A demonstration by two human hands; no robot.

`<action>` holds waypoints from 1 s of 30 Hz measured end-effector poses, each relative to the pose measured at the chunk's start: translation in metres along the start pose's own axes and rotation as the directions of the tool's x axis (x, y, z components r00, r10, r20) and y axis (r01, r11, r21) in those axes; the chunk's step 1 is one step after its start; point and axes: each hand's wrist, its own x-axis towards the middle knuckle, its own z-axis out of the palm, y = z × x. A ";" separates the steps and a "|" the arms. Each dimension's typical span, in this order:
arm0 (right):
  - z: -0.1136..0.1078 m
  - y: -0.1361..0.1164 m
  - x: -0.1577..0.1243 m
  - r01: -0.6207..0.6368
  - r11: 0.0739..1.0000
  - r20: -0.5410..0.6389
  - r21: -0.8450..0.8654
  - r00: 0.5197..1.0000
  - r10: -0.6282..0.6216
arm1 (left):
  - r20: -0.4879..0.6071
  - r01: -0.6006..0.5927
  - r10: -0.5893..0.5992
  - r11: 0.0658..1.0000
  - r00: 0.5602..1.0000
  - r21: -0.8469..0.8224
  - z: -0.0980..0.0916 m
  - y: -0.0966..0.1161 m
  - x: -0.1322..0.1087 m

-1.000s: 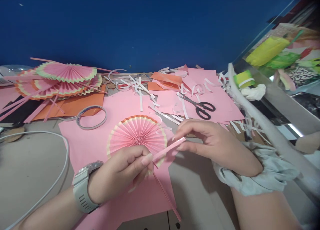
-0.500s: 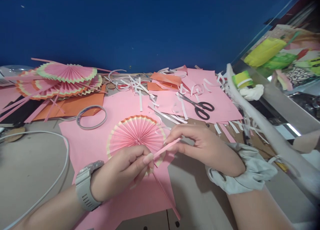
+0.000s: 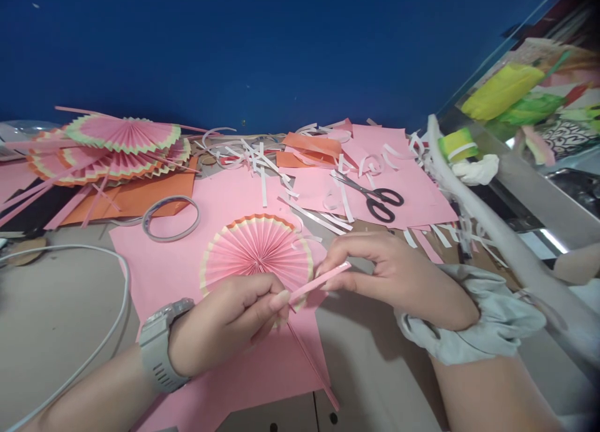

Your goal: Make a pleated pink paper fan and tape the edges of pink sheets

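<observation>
My left hand [image 3: 229, 319], with a grey watch on its wrist, pinches the near end of a thin folded pink paper strip [image 3: 319, 281]. My right hand [image 3: 398, 276], a grey scrunchie round its wrist, pinches the strip's far end between thumb and fingertips. The strip slants up to the right just above a round pleated pink paper fan [image 3: 257, 251] with a yellow and orange rim. That fan lies on a large pink sheet [image 3: 187, 269].
A stack of similar pleated fans [image 3: 112, 147] sits at the back left on orange paper. A tape ring [image 3: 171, 218] lies near it. Black-handled scissors [image 3: 375, 199] rest on pink paper among white paper offcuts. A white cable [image 3: 94, 294] curves at the left.
My right hand slid left along the strip towards my left hand, then back out to the right. The left hand has stayed put.
</observation>
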 end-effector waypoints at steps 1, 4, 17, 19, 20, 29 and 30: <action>-0.001 0.000 -0.001 0.009 1.000 0.008 0.002 1.000 -0.009 | 0.006 -0.006 0.006 1.000 1.000 -0.011 0.000 0.000 0.000; -0.004 0.000 -0.002 0.036 0.999 0.006 0.025 0.999 -0.036 | 0.022 -0.004 0.005 0.998 1.000 -0.062 0.000 0.001 -0.001; -0.005 0.002 -0.004 0.110 0.980 -0.136 0.168 0.987 -0.087 | 0.071 0.011 0.001 0.986 0.997 -0.166 0.001 0.003 -0.003; -0.005 0.002 -0.005 0.112 0.976 -0.147 0.187 0.985 -0.084 | 0.071 0.004 0.008 0.987 0.997 -0.161 0.001 0.005 -0.003; -0.005 0.002 -0.006 0.111 0.973 -0.149 0.200 0.985 -0.082 | 0.070 0.000 0.011 0.987 0.998 -0.159 0.002 0.005 -0.003; -0.002 0.016 -0.006 0.237 0.854 -0.442 0.464 0.897 -0.009 | 0.040 -0.001 0.011 0.969 0.999 -0.245 0.004 0.003 -0.003; -0.001 0.017 -0.005 0.254 0.829 -0.475 0.498 0.880 0.016 | 0.027 -0.007 0.015 0.968 1.000 -0.249 0.004 0.003 -0.003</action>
